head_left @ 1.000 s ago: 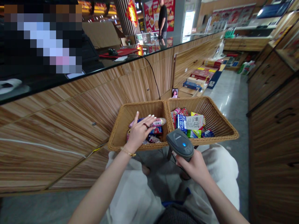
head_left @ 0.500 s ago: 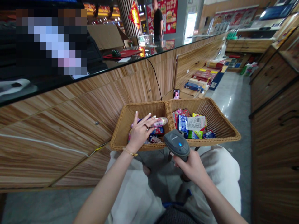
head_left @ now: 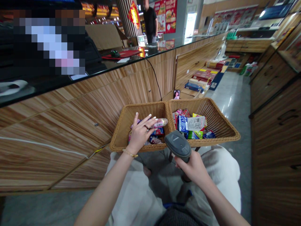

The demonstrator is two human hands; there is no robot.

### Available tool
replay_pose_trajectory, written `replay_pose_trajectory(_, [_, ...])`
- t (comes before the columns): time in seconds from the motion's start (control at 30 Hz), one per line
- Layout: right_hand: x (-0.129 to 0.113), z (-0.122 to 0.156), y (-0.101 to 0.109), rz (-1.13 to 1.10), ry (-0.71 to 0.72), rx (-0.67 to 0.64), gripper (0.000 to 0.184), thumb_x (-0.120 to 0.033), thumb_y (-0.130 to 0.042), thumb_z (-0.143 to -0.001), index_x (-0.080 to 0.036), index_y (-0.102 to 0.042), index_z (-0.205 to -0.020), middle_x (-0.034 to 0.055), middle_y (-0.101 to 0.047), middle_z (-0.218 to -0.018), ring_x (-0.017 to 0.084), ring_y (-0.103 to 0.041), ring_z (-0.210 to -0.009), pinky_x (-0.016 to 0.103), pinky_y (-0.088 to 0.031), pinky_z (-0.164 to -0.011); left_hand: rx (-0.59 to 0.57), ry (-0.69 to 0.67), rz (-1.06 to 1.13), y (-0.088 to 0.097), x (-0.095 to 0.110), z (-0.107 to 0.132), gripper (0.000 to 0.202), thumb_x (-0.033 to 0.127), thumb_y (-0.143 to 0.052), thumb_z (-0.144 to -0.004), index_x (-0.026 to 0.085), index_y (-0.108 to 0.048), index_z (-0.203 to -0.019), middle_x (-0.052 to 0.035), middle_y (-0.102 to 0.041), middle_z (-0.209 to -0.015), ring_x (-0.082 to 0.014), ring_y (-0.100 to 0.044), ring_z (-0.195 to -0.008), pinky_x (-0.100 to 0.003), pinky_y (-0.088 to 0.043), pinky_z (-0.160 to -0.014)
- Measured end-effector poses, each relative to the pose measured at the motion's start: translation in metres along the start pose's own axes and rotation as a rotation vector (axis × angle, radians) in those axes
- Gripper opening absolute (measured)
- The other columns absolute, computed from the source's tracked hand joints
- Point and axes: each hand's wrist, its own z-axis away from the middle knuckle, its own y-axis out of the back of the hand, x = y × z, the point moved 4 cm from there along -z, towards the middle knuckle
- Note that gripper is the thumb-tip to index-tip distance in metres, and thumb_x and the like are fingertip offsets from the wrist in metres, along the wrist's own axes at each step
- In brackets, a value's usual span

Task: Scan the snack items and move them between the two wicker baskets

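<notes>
My right hand (head_left: 193,165) is wrapped round the handle of a dark grey barcode scanner (head_left: 178,145), whose head points toward the baskets. Over the left wicker basket (head_left: 117,133), my left hand (head_left: 140,131) lies palm down with its fingers spread. Its fingertips are at a pinkish, clear-wrapped packet (head_left: 161,122); whether they press on it I cannot tell. Beneath that hand are several small packets, partly hidden, among them a red and blue one (head_left: 160,131). The right wicker basket (head_left: 224,127) holds several colourful packets, with a blue and white packet (head_left: 182,123) on top.
A wood-grain counter (head_left: 98,97) with a dark glass top runs along the left and away. On it are a mouse (head_left: 115,53) and an open cardboard box (head_left: 104,37). Boxes (head_left: 204,77) are stacked beyond the baskets. Wooden drawers (head_left: 277,125) line the right. A person (head_left: 150,23) stands behind the counter.
The blue light on the scanner has gone out. Both my hands keep nearly the same place. The person in the background has shifted left, and the view has moved slightly.
</notes>
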Motion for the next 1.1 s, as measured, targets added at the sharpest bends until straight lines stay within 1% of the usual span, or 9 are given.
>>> replay_pose_trajectory(0.33, [0.005,0.005,0.004,-0.002,0.005,0.012,0.019,-0.034,-0.058,-0.080,-0.023,-0.062,-0.065,0.0055,-0.072,-0.059,0.026,-0.071,-0.063,0.032,-0.051,-0.061,0.020,0.013,0.020,0.002,-0.001,-0.001,0.038,0.024,-0.068,-0.097,0.029,-0.064,-0.135,-0.0040,-0.074,-0.132,-0.0259,-0.065,-0.132,-0.066,-0.009,-0.132])
replay_pose_trajectory(0.47, [0.007,0.008,0.008,0.004,0.018,0.010,0.019,-0.033,-0.059,-0.080,-0.023,-0.062,-0.064,0.0055,-0.072,-0.060,0.025,-0.070,-0.062,0.031,-0.052,-0.061,0.064,0.069,0.040,0.004,0.002,-0.010,0.037,0.030,-0.069,-0.097,0.030,-0.065,-0.134,-0.0042,-0.074,-0.131,-0.0246,-0.066,-0.130,-0.063,-0.013,-0.132])
replay_pose_trajectory(0.57, [0.007,0.009,0.012,0.007,0.026,0.012,0.021,-0.033,-0.060,-0.080,-0.023,-0.062,-0.062,0.0054,-0.072,-0.059,0.024,-0.069,-0.059,0.031,-0.051,-0.059,0.054,0.059,0.069,-0.002,0.015,-0.032,0.037,0.034,-0.068,-0.098,0.029,-0.064,-0.134,-0.0040,-0.074,-0.133,-0.0237,-0.064,-0.133,-0.061,-0.016,-0.132])
replay_pose_trajectory(0.67, [0.006,0.009,0.016,-0.001,0.035,0.027,0.022,-0.032,-0.060,-0.080,-0.023,-0.063,-0.061,0.0053,-0.072,-0.059,0.024,-0.069,-0.058,0.030,-0.051,-0.058,-0.029,-0.025,0.078,-0.019,0.036,-0.066,0.039,0.035,-0.065,-0.100,0.029,-0.062,-0.138,-0.0035,-0.071,-0.137,-0.0230,-0.058,-0.140,-0.060,-0.015,-0.131])
replay_pose_trajectory(0.8, [0.009,0.009,0.020,0.009,0.036,0.053,0.022,-0.032,-0.060,-0.081,-0.023,-0.064,-0.061,0.0056,-0.073,-0.059,0.024,-0.070,-0.058,0.030,-0.052,-0.058,-0.166,-0.076,0.036,-0.044,0.049,-0.106,0.053,0.035,-0.062,-0.101,0.029,-0.048,-0.153,-0.0065,-0.052,-0.159,-0.0271,-0.041,-0.153,-0.064,-0.013,-0.130])
replay_pose_trajectory(0.87, [0.013,0.009,0.023,0.016,0.028,0.064,0.023,-0.034,-0.061,-0.082,-0.023,-0.064,-0.062,0.0054,-0.073,-0.058,0.024,-0.070,-0.057,0.031,-0.052,-0.058,-0.208,-0.042,0.013,-0.050,0.041,-0.113,0.060,0.033,-0.062,-0.100,0.028,-0.043,-0.157,-0.0081,-0.044,-0.164,-0.0295,-0.035,-0.156,-0.066,-0.014,-0.129])
replay_pose_trajectory(0.93, [0.018,0.008,0.027,0.018,0.014,0.073,0.023,-0.035,-0.061,-0.083,-0.022,-0.066,-0.064,0.0048,-0.073,-0.057,0.024,-0.070,-0.056,0.031,-0.052,-0.059,-0.229,-0.001,-0.004,-0.052,0.024,-0.108,0.060,0.032,-0.063,-0.100,0.027,-0.043,-0.156,-0.0089,-0.045,-0.164,-0.0301,-0.034,-0.156,-0.066,-0.015,-0.129])
replay_pose_trajectory(1.03, [0.023,0.005,0.030,0.003,-0.015,0.084,0.025,-0.037,-0.060,-0.084,-0.021,-0.067,-0.065,0.0046,-0.072,-0.055,0.024,-0.070,-0.054,0.032,-0.053,-0.060,-0.264,0.049,-0.035,-0.052,-0.010,-0.083,0.055,0.031,-0.065,-0.098,0.026,-0.051,-0.150,-0.0095,-0.052,-0.159,-0.0299,-0.039,-0.153,-0.065,-0.017,-0.128])
replay_pose_trajectory(1.1, [0.026,0.002,0.030,-0.017,-0.032,0.082,0.027,-0.038,-0.059,-0.084,-0.022,-0.065,-0.063,0.0049,-0.072,-0.054,0.024,-0.070,-0.053,0.032,-0.053,-0.059,-0.335,0.066,-0.059,-0.055,-0.031,-0.061,0.050,0.029,-0.067,-0.096,0.026,-0.057,-0.145,-0.0098,-0.056,-0.155,-0.0301,-0.042,-0.152,-0.064,-0.018,-0.128])
